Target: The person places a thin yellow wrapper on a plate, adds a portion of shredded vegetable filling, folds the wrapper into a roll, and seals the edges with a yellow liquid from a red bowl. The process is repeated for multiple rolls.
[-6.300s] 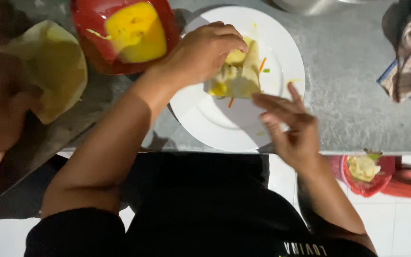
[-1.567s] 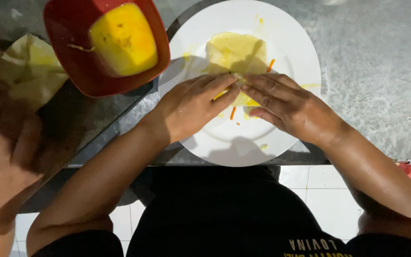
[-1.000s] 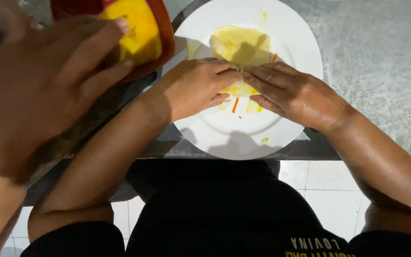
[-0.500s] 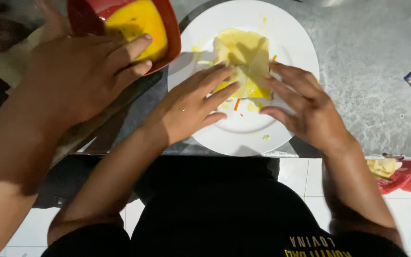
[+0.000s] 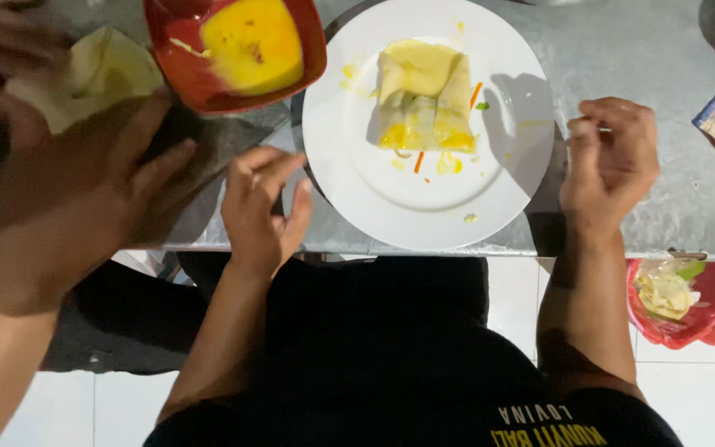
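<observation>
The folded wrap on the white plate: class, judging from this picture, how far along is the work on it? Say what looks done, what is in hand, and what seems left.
Done: the yellow wrap lies folded into a parcel on the white plate, filling tucked inside, a few shreds loose beside it. In hand: nothing; the left hand and right hand are off the plate, empty. Left: perhaps tidying the stray bits; the red bowl holds yellow mixture.

Both hands (image 5: 262,207) (image 5: 610,157) empty, fingers loosely curled

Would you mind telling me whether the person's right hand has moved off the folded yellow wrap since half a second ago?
Yes: the right hand has drawn rightward, past the round white plate rim.
</observation>
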